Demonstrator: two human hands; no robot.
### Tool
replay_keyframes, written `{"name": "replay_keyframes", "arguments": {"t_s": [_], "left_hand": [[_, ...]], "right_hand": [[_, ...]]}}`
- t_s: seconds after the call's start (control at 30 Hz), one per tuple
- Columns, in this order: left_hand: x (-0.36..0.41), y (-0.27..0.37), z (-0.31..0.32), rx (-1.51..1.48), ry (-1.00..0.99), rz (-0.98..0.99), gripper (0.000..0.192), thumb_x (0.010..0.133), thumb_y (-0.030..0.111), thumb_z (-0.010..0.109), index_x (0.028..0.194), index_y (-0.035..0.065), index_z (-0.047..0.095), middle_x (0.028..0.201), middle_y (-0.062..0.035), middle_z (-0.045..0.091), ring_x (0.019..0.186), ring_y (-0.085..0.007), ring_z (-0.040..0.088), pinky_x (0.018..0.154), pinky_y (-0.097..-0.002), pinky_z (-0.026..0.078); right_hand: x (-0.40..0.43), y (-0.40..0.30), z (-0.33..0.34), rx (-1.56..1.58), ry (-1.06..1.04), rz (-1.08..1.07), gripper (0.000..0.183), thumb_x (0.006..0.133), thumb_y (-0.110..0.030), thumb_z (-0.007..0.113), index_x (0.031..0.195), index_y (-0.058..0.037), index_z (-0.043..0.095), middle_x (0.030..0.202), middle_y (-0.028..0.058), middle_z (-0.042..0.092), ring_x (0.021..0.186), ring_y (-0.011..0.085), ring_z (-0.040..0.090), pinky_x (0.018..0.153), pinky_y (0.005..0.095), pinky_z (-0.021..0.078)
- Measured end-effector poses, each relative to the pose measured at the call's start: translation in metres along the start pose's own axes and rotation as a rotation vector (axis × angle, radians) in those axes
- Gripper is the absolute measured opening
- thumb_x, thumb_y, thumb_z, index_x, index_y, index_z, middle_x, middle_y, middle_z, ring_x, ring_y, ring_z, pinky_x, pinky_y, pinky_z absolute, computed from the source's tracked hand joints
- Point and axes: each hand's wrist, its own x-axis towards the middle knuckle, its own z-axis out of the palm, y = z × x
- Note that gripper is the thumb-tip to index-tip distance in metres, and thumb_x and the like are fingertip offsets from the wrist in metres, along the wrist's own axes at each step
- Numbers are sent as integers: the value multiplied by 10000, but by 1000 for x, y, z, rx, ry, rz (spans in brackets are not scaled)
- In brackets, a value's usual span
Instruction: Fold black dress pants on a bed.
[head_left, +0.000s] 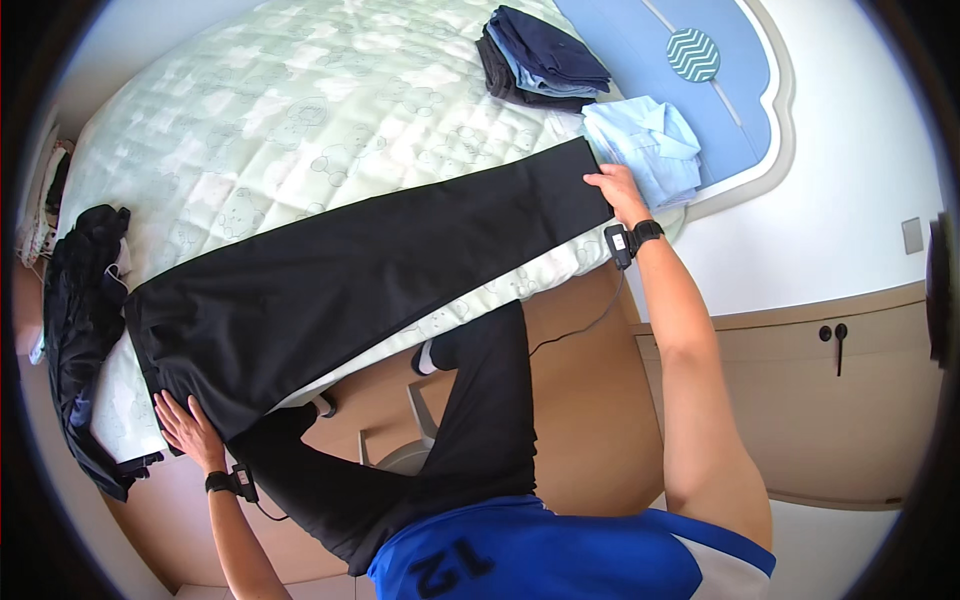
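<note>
Black trousers (337, 277), folded lengthwise, lie across the near edge of the bed, with the waist at the left and the leg hems at the right. My left hand (187, 431) rests flat near the waistband, its fingers a little apart. At the hem end, my right hand (616, 193) grips the edge of the cloth between thumb and fingers. Just beyond it lies a folded light blue shirt (645, 146). A stack of folded dark and blue clothes (551, 60) sits farther up the bed.
A quilted pale green mattress (300, 127) spans the view. Rumpled black clothing (86, 322) hangs over its left end. A blue headboard (739, 97) with a pale rim stands at the right, near a wooden cabinet (787, 405). Beneath me is part of a stool (405, 456).
</note>
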Motion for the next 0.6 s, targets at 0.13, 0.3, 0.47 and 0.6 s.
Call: {"name": "replay_keyframes", "arguments": {"t_s": [0.13,0.3,0.47,0.6], "left_hand": [[3,7,11,-19,38,19,632,1048,491,330,1578,159,237,1648,-29,193,1519,-232,155,1198,-502,102],[2,9,12,-40,46,28,632,1050,494,327,1579,161,234,1647,-29,199,1516,-234,166,1200,-498,101],[1,3,13,-42,101,51,623,1054,494,317,1576,162,245,1641,-37,218,1514,-231,178,1191,-501,130],[2,1,15,-59,117,90,620,1055,496,312,1576,166,245,1642,-33,216,1512,-232,183,1190,-504,131]], "right_hand": [[14,14,-14,-156,102,24,458,860,-208,746,1195,85,638,1108,174,696,1015,220,660,861,323,507],[28,26,-18,-161,65,121,473,853,-258,748,1177,73,650,1094,162,706,1002,239,669,864,335,508],[33,25,-14,-454,75,67,336,771,-215,769,953,60,705,871,128,715,771,252,662,752,358,506],[32,28,-15,-361,107,44,275,750,-181,767,874,57,706,795,114,698,739,227,650,713,357,500]]}}
